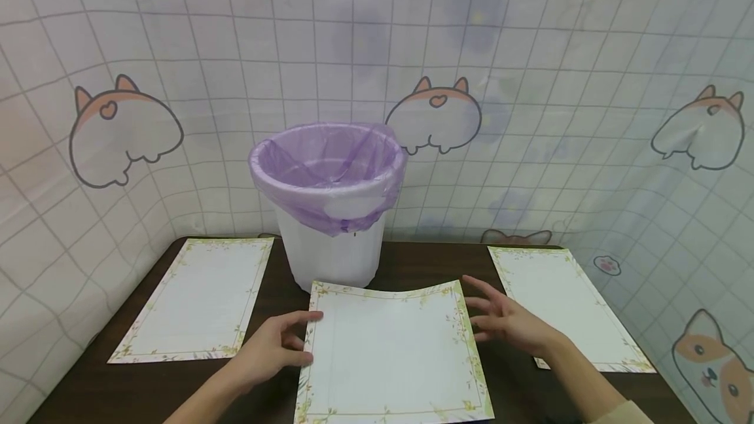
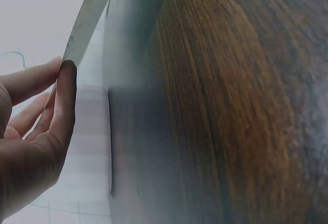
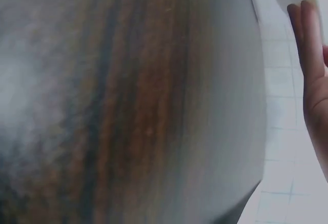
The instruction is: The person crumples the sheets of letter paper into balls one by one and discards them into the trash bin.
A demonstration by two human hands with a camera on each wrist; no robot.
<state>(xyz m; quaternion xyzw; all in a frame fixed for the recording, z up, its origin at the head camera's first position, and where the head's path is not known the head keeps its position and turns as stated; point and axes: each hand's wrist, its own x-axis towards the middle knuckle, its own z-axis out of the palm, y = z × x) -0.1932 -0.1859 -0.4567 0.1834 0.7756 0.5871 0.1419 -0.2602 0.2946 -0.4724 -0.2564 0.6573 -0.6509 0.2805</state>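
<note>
As the person leaned to the work, a white rectangular paper sheet with a yellow-green floral border (image 1: 389, 355) was held up nearest to them, at the middle of the dark brown wood-grain table (image 1: 147, 398). It sloped, with its far edge raised and sagging a little between the corners; I could not tell whether its near edge met the wood. The left hand (image 1: 268, 352) pinched the left border, with fingers on both faces, while the right hand (image 1: 509, 319) was loosely spread, its nearly straight fingers set against the right edge, steadying it more than gripping. I judged the sheet very light and thin, firm enough to keep its shape across a short span, yet soft enough to bow, and likely to crease or tear if squeezed hard. Its smooth face would probably slide under dry fingertips, so the two side borders, held opposite each other with a gentle pinch, looked the best places to take hold. Farther off, a matching white bordered sheet on the left (image 1: 191, 300) and another on the right (image 1: 565, 306) lay flat. Beyond the raised sheet stood a white plastic bin (image 1: 330, 254) with a translucent purple liner (image 1: 277, 201) folded over its rim, and behind everything hung a pale gridded cloth printed with corgis (image 1: 206, 31).
</note>
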